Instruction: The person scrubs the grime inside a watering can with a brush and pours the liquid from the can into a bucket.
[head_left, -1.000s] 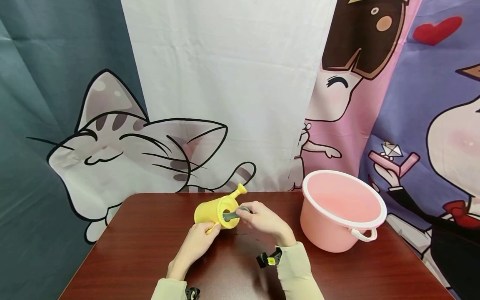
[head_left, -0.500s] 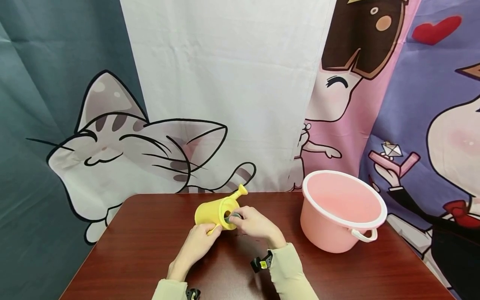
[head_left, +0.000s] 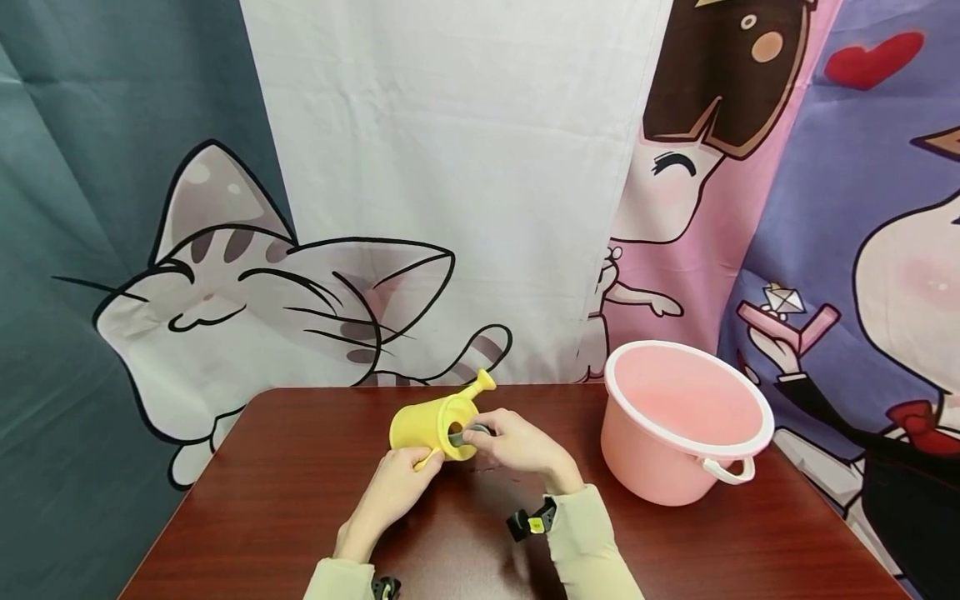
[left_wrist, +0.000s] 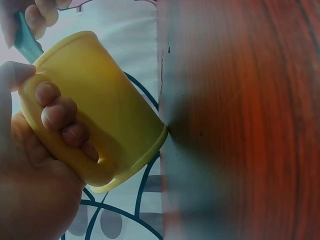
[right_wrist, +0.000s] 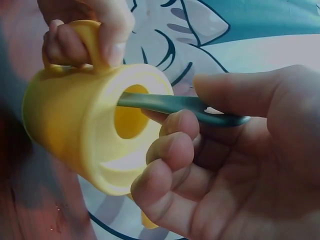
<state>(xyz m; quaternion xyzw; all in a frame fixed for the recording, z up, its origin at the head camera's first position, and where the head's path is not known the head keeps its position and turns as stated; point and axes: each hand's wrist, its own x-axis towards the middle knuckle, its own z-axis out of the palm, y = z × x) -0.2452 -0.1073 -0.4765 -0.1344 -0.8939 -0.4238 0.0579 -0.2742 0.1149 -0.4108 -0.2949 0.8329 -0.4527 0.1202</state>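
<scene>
My left grip (head_left: 397, 490) wraps the handle (left_wrist: 92, 172) of the yellow watering can (head_left: 416, 425), tilted, far-middle of the surface (head_left: 285, 500). My right grip (head_left: 517, 444) pinches a grey-green tool (right_wrist: 160, 103), one end inside the opening (right_wrist: 131, 124). I'd say working inside; next likely calls for a steady can.

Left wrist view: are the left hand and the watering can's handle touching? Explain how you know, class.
Touching. The left wrist view shows the left hand with its fingers curled through and round the handle of the watering can.
</scene>
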